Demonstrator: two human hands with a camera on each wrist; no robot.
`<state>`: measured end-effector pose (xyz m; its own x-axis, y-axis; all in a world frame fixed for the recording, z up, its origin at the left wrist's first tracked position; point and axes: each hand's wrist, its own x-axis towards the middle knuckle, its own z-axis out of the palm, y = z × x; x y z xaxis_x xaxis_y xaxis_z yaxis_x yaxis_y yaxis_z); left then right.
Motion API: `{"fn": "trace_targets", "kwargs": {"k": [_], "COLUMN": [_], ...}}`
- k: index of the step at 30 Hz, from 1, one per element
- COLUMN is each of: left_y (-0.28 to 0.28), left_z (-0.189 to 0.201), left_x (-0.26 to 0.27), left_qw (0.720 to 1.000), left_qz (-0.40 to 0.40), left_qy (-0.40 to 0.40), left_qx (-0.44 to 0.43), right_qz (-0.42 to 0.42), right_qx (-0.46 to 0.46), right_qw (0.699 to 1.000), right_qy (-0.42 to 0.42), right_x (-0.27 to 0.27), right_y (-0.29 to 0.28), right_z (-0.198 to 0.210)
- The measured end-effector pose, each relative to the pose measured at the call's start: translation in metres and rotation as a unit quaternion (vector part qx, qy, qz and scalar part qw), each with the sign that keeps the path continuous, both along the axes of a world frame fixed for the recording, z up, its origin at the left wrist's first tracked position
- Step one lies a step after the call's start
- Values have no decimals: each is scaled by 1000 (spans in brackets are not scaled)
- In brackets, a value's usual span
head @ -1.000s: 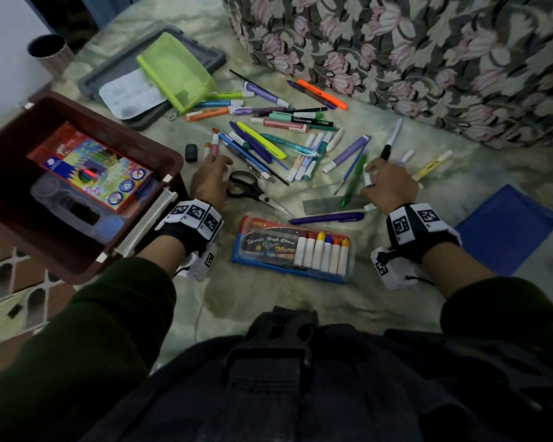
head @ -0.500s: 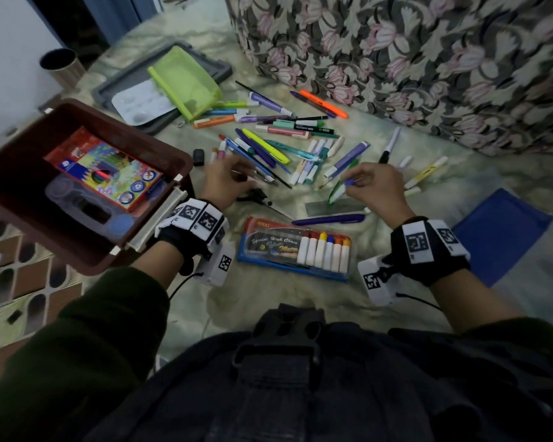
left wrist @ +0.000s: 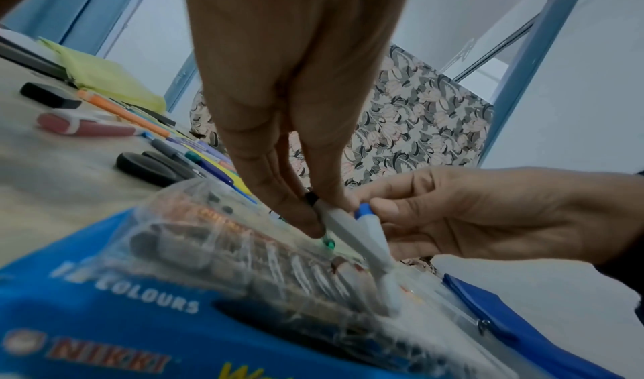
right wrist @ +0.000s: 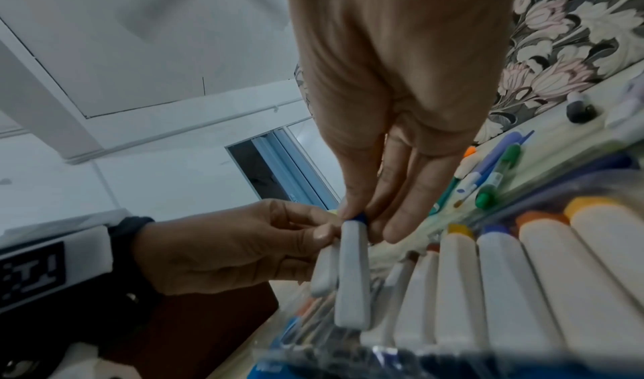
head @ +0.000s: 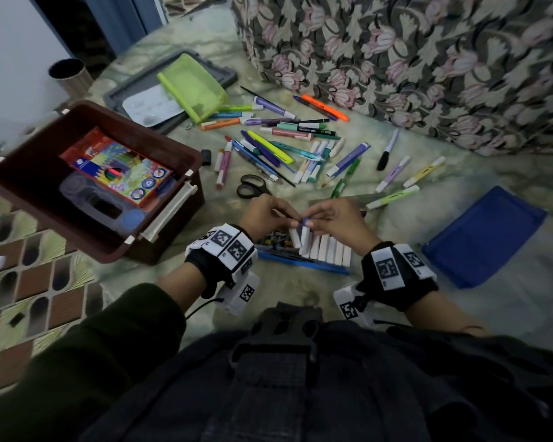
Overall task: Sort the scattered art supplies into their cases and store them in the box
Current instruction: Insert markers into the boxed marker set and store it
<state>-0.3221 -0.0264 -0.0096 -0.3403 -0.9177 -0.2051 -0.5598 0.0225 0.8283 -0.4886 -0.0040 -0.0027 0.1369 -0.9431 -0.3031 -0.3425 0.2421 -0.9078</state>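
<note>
A blue marker case with a clear front lies just ahead of me, holding a row of white markers. My left hand pinches a white marker with a black tip over the case's left end. My right hand pinches a white marker with a blue cap right beside it. Both markers tilt down into the case. Many pens and markers lie scattered beyond the hands. The brown storage box stands open at the left with a coloured-pencil pack inside.
Black scissors lie just past my left hand. A green pouch rests on a grey tray at the back. A blue pouch lies at the right. A floral sofa bounds the far side; a metal cup stands far left.
Both hands have drawn back from the scattered pens to the marker case. Each now pinches a white marker, and the two markers meet over the case's left end.
</note>
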Motion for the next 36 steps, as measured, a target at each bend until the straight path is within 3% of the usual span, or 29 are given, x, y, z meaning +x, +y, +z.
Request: {"fn": "trace_targets", "kwargs": {"k": [6,16,24,30,36], "left_y": [-2,6,4,-2,-7], "left_z": [3,-3,-7,-8,-5], "left_x": [3,-5,-4,7,10], "left_qw": [998,999,993,957,972], "left_qz": [49,11,-19,-71,-79], "left_qy": [-15,-38,-101,-254,-203], "left_qx": [28,-1,-65,-124,-92], "right_qz": [-61,-74,-42,-11,95], "right_qx": [-12,-50,-36,-96,-158], "right_qw": [998,995,995,984,946], "right_qy": [-7,43,88,151,267], "right_x": [7,12,14,21,30], "right_y": [6,6,8,7,11], "right_z": [-8,-18,-20,-17,-14]}}
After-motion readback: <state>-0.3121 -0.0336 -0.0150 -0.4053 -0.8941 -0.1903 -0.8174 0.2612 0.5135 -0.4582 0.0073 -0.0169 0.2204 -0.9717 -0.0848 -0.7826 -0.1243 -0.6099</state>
